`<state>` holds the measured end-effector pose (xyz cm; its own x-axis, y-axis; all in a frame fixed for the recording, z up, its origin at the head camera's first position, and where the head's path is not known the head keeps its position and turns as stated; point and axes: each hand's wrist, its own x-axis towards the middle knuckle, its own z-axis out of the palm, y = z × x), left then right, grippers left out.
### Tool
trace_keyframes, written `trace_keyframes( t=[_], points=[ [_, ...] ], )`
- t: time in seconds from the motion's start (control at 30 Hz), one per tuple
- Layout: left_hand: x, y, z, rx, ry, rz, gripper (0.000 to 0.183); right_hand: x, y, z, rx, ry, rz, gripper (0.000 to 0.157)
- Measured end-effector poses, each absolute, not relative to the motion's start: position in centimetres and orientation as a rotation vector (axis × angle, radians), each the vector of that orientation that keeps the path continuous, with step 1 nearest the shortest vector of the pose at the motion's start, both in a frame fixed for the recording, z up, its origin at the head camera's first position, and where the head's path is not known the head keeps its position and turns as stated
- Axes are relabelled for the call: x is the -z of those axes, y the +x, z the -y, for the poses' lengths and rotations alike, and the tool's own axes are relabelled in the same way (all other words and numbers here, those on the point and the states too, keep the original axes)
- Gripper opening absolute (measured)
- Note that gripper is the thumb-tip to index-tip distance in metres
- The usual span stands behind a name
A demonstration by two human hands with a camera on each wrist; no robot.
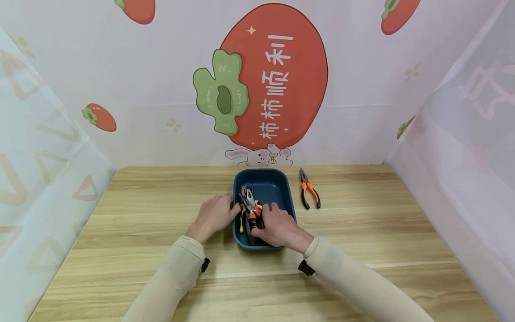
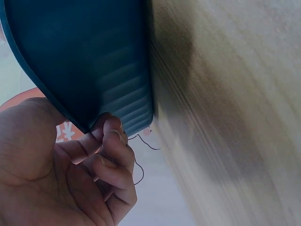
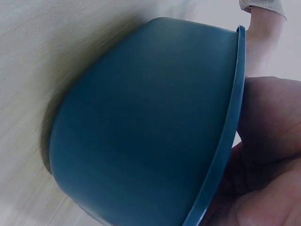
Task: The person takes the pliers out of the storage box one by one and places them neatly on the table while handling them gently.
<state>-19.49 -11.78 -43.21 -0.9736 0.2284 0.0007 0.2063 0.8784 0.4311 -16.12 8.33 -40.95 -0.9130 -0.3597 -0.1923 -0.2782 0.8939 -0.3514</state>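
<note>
A dark blue plastic box [image 1: 286, 192] with rounded corners stands on the table with several pliers inside. My left hand [image 1: 215, 214] holds its left rim, the thumb over the edge; in the left wrist view its curled fingers [image 2: 113, 155] lie against the outside wall. My right hand [image 1: 281, 227] reaches over the near right rim into the box and grips pliers with orange and black handles [image 1: 252, 219], their grey jaws pointing away. A yellow and black handle [image 1: 242, 221] lies beside them along the left wall. The right wrist view shows mostly the box's outer wall [image 3: 141, 122].
Long-nose pliers [image 1: 308, 188] with orange and black handles lie on the table right of the box, tips pointing away. The wood-grain table [image 1: 141, 232] reaches to a printed cloth backdrop [image 1: 161, 67], with cloth at both sides.
</note>
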Motion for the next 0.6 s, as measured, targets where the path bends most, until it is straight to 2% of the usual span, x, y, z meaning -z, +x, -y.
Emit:
trace_keyframes(
  t=[0.37,0.6],
  points=[
    [43.1,-19.4,11.8,-0.695,0.335,-2.979,0.027,40.2,-16.3,-9.3,0.568,-0.575,-2.91,0.045],
    [43.1,-19.4,11.7,-0.696,0.333,-2.978,0.028,39.8,-16.5,-9.5,0.591,-0.586,-2.946,0.046]
  ],
)
